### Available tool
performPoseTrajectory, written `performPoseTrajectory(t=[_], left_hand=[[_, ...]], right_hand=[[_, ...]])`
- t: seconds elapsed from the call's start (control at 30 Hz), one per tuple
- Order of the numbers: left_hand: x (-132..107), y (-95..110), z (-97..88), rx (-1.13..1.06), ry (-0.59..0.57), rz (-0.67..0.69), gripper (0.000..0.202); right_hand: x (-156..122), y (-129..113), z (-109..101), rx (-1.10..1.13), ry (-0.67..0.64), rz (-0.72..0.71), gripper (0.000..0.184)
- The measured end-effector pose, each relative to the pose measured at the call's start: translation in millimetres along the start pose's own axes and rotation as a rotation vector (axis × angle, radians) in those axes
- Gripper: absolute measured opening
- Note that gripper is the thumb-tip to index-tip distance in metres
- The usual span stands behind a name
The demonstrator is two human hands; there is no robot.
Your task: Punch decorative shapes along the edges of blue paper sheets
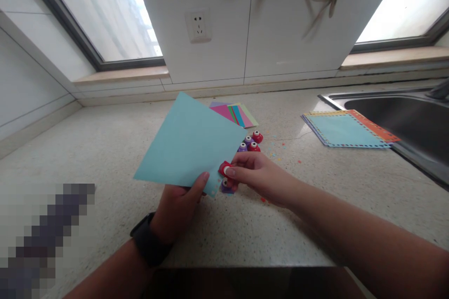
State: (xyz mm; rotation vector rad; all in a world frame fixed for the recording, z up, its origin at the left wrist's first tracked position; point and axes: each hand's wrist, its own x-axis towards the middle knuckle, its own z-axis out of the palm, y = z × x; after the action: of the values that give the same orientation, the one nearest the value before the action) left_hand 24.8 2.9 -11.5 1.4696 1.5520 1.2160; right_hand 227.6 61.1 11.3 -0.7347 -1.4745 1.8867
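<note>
A light blue sheet of paper is gripped near its lower edge by my left hand, thumb on top and fingers underneath. My right hand holds a small red craft punch at the sheet's right edge, the thumb on its white button. Small holes show along the paper's edge near the bottom corner. Just below the red punch sits a purple punch, partly hidden by my fingers. Behind my right hand stand several more red and purple punches in a cluster.
Coloured sheets lie at the back behind the blue paper. To the right, a stack of sheets with punched edges rests beside a metal sink. Tiny paper bits are scattered on the speckled counter. A wall socket is above.
</note>
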Motion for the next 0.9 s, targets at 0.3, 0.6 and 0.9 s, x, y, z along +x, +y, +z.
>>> performPoseTrajectory(t=[0.3, 0.6, 0.9], left_hand=[[0.9, 1.6, 0.2, 0.000, -0.005, 0.023, 0.026], [1.3, -0.5, -0.2, -0.010, -0.023, 0.045, 0.024], [1.7, -2.6, 0.2, -0.002, -0.011, 0.030, 0.023]], right_hand=[[2.5, 3.9, 1.0, -0.080, -0.033, 0.021, 0.030], [4.2, 5.8, 1.1, -0.096, -0.052, 0.039, 0.033], [4.0, 2.9, 2.6, -0.112, -0.056, 0.053, 0.035]])
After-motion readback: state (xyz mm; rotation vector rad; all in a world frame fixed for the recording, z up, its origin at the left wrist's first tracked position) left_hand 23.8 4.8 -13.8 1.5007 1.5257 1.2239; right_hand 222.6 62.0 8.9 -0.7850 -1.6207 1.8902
